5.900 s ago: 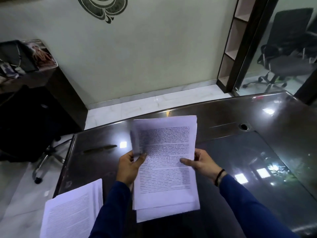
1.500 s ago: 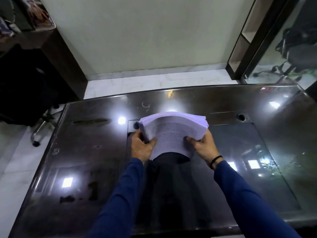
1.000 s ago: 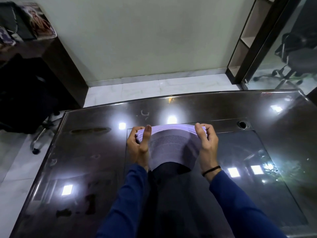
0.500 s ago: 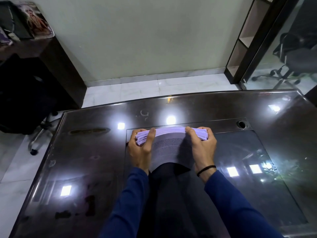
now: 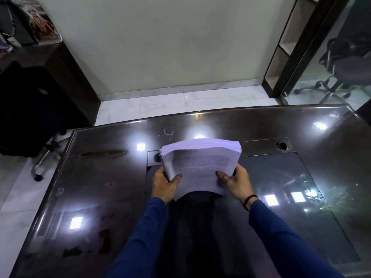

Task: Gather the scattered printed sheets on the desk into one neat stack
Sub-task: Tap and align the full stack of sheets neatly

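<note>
Sheets (image 5: 202, 165) — thick paper stack — gripped by left hand (image 5: 164, 184), right hand (image 5: 237, 183).

The print on the top sheet of the stack (image 5: 200, 165) is too blurred to read. The fingers of the left hand (image 5: 163, 184) and the right hand (image 5: 237, 182) lie hidden beneath the stack; only the thumbs show. The bench (image 5: 100, 197) is cut off at the lower edge. The chair (image 5: 349, 65) at right is cut by the frame edge.
</note>
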`<action>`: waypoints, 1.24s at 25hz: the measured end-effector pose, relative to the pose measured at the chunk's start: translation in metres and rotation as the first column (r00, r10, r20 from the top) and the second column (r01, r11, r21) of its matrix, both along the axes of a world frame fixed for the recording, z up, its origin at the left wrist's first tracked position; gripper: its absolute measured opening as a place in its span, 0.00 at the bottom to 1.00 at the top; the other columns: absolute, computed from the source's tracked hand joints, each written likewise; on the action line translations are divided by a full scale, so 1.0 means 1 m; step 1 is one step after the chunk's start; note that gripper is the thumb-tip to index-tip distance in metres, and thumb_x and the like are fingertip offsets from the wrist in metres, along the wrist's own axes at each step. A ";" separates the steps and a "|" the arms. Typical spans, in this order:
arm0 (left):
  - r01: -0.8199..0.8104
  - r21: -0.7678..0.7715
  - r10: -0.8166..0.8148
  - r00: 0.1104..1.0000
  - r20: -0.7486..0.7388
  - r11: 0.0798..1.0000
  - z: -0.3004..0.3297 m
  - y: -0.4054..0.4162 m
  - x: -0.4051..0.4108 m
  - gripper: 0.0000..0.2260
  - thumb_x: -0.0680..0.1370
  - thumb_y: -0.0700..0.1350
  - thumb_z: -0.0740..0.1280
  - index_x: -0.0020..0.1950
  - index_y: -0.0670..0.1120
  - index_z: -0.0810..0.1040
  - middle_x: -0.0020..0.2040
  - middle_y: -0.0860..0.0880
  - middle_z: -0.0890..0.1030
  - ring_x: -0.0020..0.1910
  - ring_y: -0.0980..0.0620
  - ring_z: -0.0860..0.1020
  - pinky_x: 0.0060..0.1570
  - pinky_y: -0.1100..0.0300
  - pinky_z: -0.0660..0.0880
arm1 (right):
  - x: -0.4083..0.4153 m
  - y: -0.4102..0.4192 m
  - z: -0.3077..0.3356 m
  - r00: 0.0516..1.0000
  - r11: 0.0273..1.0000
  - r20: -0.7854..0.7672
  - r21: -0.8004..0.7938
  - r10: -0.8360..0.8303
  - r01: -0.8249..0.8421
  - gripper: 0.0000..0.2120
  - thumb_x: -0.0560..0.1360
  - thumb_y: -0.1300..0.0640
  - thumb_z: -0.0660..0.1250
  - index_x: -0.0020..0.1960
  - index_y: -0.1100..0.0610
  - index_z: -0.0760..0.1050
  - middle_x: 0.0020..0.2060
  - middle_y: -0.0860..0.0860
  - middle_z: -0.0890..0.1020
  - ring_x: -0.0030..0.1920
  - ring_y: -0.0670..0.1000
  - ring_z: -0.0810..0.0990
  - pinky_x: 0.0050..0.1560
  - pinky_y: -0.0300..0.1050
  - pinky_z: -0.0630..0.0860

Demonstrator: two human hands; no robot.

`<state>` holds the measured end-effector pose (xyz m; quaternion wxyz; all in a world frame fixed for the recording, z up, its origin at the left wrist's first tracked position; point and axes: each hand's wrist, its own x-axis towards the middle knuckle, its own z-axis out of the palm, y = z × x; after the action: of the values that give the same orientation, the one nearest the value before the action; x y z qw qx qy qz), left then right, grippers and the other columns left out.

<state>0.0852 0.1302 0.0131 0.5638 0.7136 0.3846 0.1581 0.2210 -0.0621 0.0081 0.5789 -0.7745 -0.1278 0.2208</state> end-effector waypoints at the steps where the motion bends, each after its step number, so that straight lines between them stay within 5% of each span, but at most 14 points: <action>1: 0.023 0.021 -0.023 1.000 -0.006 1.000 0.005 0.004 0.004 0.13 0.71 0.37 0.76 0.49 0.50 0.77 0.44 0.53 0.83 0.46 0.46 0.83 0.49 0.53 0.81 | 0.006 0.004 0.000 1.000 1.000 0.010 -0.001 -0.014 0.014 0.13 0.72 0.63 0.75 0.51 0.47 0.78 0.50 0.50 0.85 0.53 0.56 0.84 0.54 0.55 0.82; 5: 0.244 0.068 -0.245 0.969 0.012 0.967 0.032 0.033 0.008 0.24 0.70 0.49 0.77 0.63 0.46 0.77 0.54 0.51 0.84 0.52 0.53 0.83 0.52 0.56 0.81 | 0.029 0.002 0.016 0.985 0.965 -0.162 0.263 0.063 -0.018 0.17 0.73 0.66 0.73 0.61 0.59 0.77 0.55 0.54 0.86 0.56 0.57 0.84 0.57 0.55 0.81; 7: 0.381 0.057 -0.379 0.924 -0.039 0.923 0.042 0.037 0.003 0.22 0.72 0.47 0.77 0.63 0.45 0.76 0.55 0.50 0.83 0.52 0.52 0.83 0.53 0.55 0.81 | 0.028 -0.005 0.019 0.953 0.937 -0.276 0.350 0.125 -0.022 0.22 0.70 0.61 0.76 0.62 0.60 0.77 0.56 0.54 0.85 0.58 0.59 0.83 0.54 0.50 0.82; 10: 0.426 0.062 -0.425 0.905 -0.030 0.903 0.048 0.039 -0.002 0.15 0.73 0.43 0.77 0.58 0.46 0.80 0.51 0.47 0.84 0.48 0.51 0.83 0.48 0.57 0.79 | 0.028 -0.009 0.021 0.964 0.988 -0.252 0.149 0.089 -0.052 0.48 0.51 0.42 0.85 0.66 0.56 0.72 0.63 0.55 0.81 0.61 0.57 0.81 0.57 0.53 0.81; 13: 0.505 0.051 -0.506 0.862 0.016 0.862 0.059 0.051 -0.007 0.11 0.70 0.41 0.76 0.52 0.51 0.84 0.46 0.50 0.82 0.44 0.54 0.80 0.44 0.59 0.77 | 0.062 -0.009 0.045 0.987 0.983 0.152 -0.180 0.045 -0.017 0.61 0.52 0.42 0.85 0.77 0.50 0.56 0.73 0.49 0.67 0.69 0.49 0.70 0.69 0.51 0.70; 15: 0.606 0.033 -0.606 0.796 -0.013 0.795 0.070 0.052 -0.010 0.10 0.72 0.39 0.75 0.50 0.49 0.84 0.45 0.49 0.81 0.44 0.53 0.78 0.44 0.57 0.77 | 0.084 -0.003 0.074 0.900 0.909 0.191 -0.230 0.392 -0.347 0.53 0.58 0.46 0.85 0.76 0.50 0.61 0.69 0.44 0.71 0.67 0.47 0.72 0.71 0.51 0.68; 18: 0.660 -0.061 -0.662 0.743 -0.096 0.749 0.087 0.062 -0.009 0.09 0.73 0.40 0.76 0.51 0.50 0.83 0.43 0.50 0.81 0.41 0.51 0.78 0.40 0.56 0.77 | 0.092 0.006 0.089 0.715 0.698 -0.091 -0.161 0.694 -0.698 0.28 0.65 0.45 0.79 0.61 0.56 0.79 0.54 0.54 0.84 0.54 0.56 0.84 0.59 0.63 0.79; 21: 0.578 -0.219 -0.595 0.804 -0.015 0.786 0.090 0.095 -0.027 0.11 0.75 0.44 0.73 0.57 0.50 0.84 0.52 0.48 0.85 0.50 0.47 0.82 0.47 0.58 0.80 | 0.088 -0.003 0.074 0.781 0.802 -0.198 0.052 0.593 -0.596 0.31 0.62 0.45 0.81 0.58 0.63 0.81 0.54 0.62 0.84 0.54 0.63 0.84 0.57 0.64 0.79; 22: 0.452 -0.372 -0.451 0.887 0.095 0.811 0.084 0.099 -0.035 0.10 0.73 0.45 0.74 0.54 0.48 0.86 0.51 0.46 0.86 0.49 0.44 0.83 0.45 0.56 0.81 | 0.087 -0.011 0.069 0.808 0.837 -0.218 0.132 0.548 -0.532 0.33 0.60 0.46 0.83 0.57 0.64 0.81 0.54 0.63 0.84 0.54 0.64 0.83 0.57 0.64 0.79; 24: 0.297 -0.630 -0.199 0.954 0.223 0.717 0.070 0.085 -0.048 0.20 0.58 0.52 0.83 0.45 0.45 0.87 0.44 0.41 0.85 0.41 0.40 0.83 0.37 0.49 0.83 | 0.081 -0.026 0.056 0.839 0.880 -0.283 0.256 0.465 -0.401 0.34 0.58 0.47 0.84 0.57 0.62 0.80 0.54 0.61 0.84 0.53 0.62 0.84 0.57 0.66 0.78; 27: 0.371 -0.468 -0.284 0.926 0.247 0.802 0.056 0.046 -0.041 0.33 0.57 0.50 0.84 0.57 0.39 0.80 0.49 0.40 0.85 0.47 0.38 0.83 0.41 0.50 0.82 | 0.071 -0.039 0.045 0.877 0.920 -0.314 0.270 0.363 -0.284 0.28 0.61 0.48 0.82 0.56 0.58 0.80 0.52 0.58 0.85 0.52 0.60 0.85 0.55 0.66 0.79; 31: 0.058 -0.185 -0.044 0.996 0.081 0.981 0.053 0.014 -0.011 0.13 0.69 0.36 0.78 0.50 0.41 0.80 0.45 0.47 0.85 0.49 0.41 0.84 0.42 0.54 0.82 | 0.055 -0.040 0.042 0.968 0.974 -0.158 0.145 0.197 -0.175 0.23 0.67 0.48 0.78 0.56 0.58 0.79 0.50 0.56 0.85 0.52 0.58 0.84 0.49 0.52 0.83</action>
<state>0.0744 0.1441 0.0661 0.6464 0.6606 0.3576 0.1340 0.2763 -0.1019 0.0504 0.6134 -0.6980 -0.1638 0.3313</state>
